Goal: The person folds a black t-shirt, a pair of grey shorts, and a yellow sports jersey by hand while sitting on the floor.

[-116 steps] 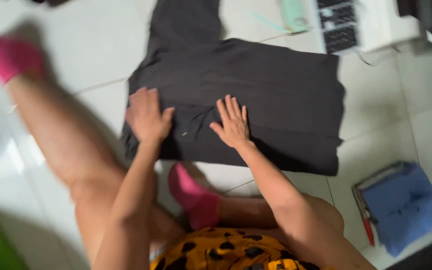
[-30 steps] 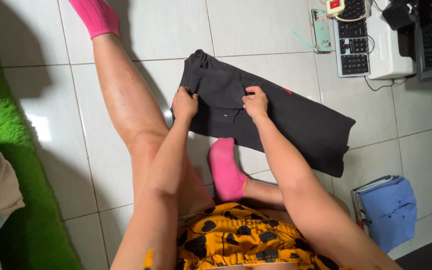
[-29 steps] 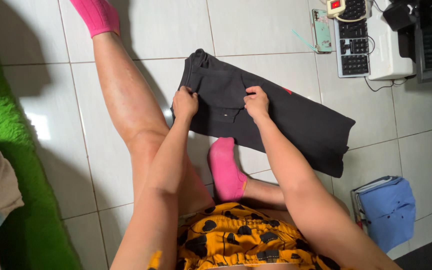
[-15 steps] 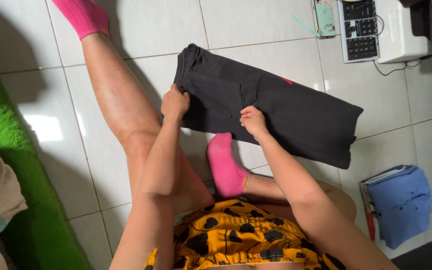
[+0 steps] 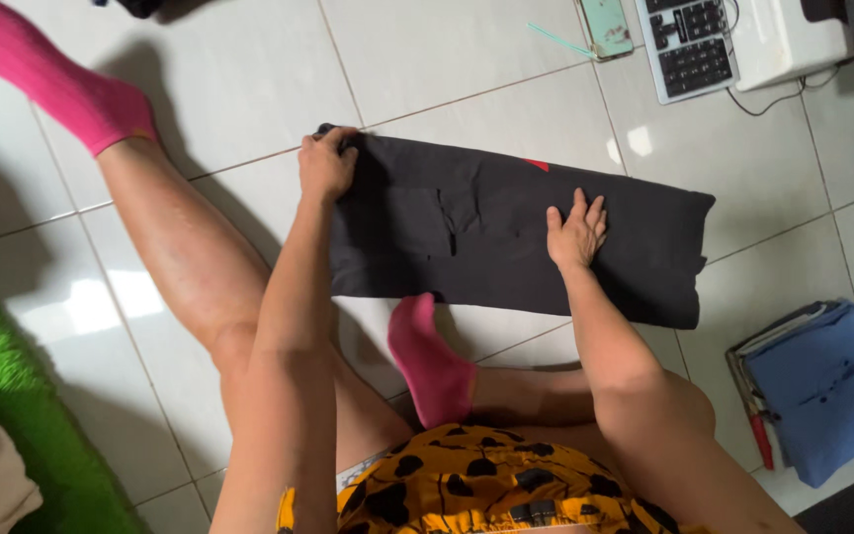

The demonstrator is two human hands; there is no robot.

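The white tiled floor (image 5: 447, 49) carries a folded black garment (image 5: 506, 227), lying as a long band in front of the seated person, its long axis running left to right and dipping slightly toward the right end. The left hand (image 5: 326, 163) sits at the band's far-left corner, its grip closed around the cloth edge there. The right hand (image 5: 575, 229) lies flat on the cloth right of centre, fingers spread, pressing and holding nothing. The free right end of the band lies nearer the right hand. A pink-socked foot (image 5: 429, 356) rests just beside the near edge; whether it touches cannot be told.
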